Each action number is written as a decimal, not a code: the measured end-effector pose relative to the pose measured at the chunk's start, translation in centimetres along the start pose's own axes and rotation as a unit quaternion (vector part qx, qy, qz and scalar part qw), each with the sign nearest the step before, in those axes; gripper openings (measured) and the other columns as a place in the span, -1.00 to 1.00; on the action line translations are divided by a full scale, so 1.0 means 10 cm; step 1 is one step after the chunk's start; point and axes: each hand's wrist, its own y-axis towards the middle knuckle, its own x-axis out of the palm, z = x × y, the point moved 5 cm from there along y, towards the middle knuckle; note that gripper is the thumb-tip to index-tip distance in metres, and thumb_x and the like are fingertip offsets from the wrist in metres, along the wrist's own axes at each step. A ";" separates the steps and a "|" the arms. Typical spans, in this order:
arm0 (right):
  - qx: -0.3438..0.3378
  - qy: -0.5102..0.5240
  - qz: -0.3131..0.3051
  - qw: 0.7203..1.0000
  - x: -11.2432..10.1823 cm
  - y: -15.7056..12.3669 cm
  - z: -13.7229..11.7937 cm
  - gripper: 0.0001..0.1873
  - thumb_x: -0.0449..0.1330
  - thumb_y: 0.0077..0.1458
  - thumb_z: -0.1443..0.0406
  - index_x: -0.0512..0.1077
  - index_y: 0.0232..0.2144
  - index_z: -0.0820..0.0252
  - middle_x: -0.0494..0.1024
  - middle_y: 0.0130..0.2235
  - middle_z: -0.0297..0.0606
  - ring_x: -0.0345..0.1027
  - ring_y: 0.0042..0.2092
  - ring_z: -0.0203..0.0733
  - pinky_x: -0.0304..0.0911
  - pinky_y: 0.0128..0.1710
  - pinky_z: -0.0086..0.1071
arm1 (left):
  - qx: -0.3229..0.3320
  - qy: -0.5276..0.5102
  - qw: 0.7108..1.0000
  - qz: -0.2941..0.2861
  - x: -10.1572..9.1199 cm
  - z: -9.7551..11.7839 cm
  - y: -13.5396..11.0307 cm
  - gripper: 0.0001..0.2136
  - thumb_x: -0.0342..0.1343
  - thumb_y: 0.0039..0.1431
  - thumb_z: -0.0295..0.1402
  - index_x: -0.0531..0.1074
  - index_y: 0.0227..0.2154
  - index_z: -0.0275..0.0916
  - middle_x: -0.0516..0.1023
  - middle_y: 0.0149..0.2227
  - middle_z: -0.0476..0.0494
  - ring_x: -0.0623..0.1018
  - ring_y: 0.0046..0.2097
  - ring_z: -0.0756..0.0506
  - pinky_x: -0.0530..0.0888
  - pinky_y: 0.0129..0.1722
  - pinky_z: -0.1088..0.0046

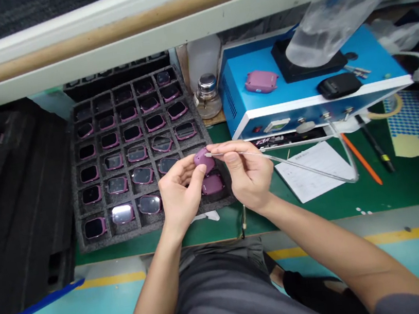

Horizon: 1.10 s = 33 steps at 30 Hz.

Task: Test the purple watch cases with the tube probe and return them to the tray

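My left hand (179, 195) grips a purple smartwatch body (202, 158) between thumb and fingers, tilted above the tray's right side. My right hand (249, 175) pinches the end of a thin clear hose (296, 162), whose pale tip meets or nearly meets the edge of that body. Exactly where the tip touches is too small to tell. Below the hands, another purple watch body (212, 183) lies in a compartment of the dark foam tray (157, 231). Many purple-framed watches with dark screens fill the other compartments, such as a watch (95, 228) at the front left corner.
Right of the tray stands a blue box (253, 112) with knobs, joined to the hose. On it rest a purple case (261, 81), a black device (339, 86) and a clear cylinder (330, 20). A glass bottle (208, 97), paper (313, 171), orange stick (361, 159) and black pen (375, 144) lie nearby.
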 end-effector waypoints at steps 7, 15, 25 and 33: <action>0.005 -0.014 0.000 1.000 0.00 -0.01 0.01 -0.79 0.16 0.44 0.17 0.58 -0.12 0.05 0.71 -0.10 -0.18 0.65 0.00 -0.04 0.63 0.00 -0.08 | -0.006 0.006 1.000 -0.002 0.00 -0.01 -0.01 -0.72 0.40 0.16 -0.24 0.66 -0.12 -0.28 0.76 -0.19 -0.20 0.76 -0.19 -0.13 0.69 -0.16 0.41; 0.008 -0.014 -0.001 1.000 0.00 -0.01 0.03 -0.80 0.16 0.44 0.18 0.58 -0.13 0.04 0.70 -0.10 -0.18 0.65 0.00 -0.04 0.63 0.00 -0.08 | 0.002 0.014 1.000 -0.011 0.00 -0.01 -0.01 -0.76 0.36 0.20 -0.30 0.66 -0.10 -0.27 0.77 -0.17 -0.19 0.76 -0.18 -0.13 0.70 -0.15 0.41; 0.004 0.001 0.003 1.000 -0.01 -0.01 0.02 -0.83 0.18 0.42 0.21 0.58 -0.14 0.04 0.69 -0.11 -0.18 0.65 0.00 -0.02 0.64 0.01 -0.04 | 0.012 0.012 1.000 -0.020 0.00 -0.02 -0.04 -0.77 0.34 0.24 -0.32 0.67 -0.07 -0.24 0.76 -0.11 -0.16 0.75 -0.15 -0.11 0.69 -0.08 0.41; -0.007 0.018 0.001 1.000 0.00 0.00 0.03 -0.85 0.19 0.41 0.22 0.58 -0.15 0.05 0.68 -0.12 -0.19 0.65 -0.01 -0.03 0.61 0.02 -0.04 | 0.024 0.000 1.000 -0.018 -0.01 0.00 -0.02 -0.78 0.37 0.22 -0.36 0.70 -0.08 -0.23 0.77 -0.11 -0.14 0.75 -0.15 -0.08 0.70 -0.08 0.46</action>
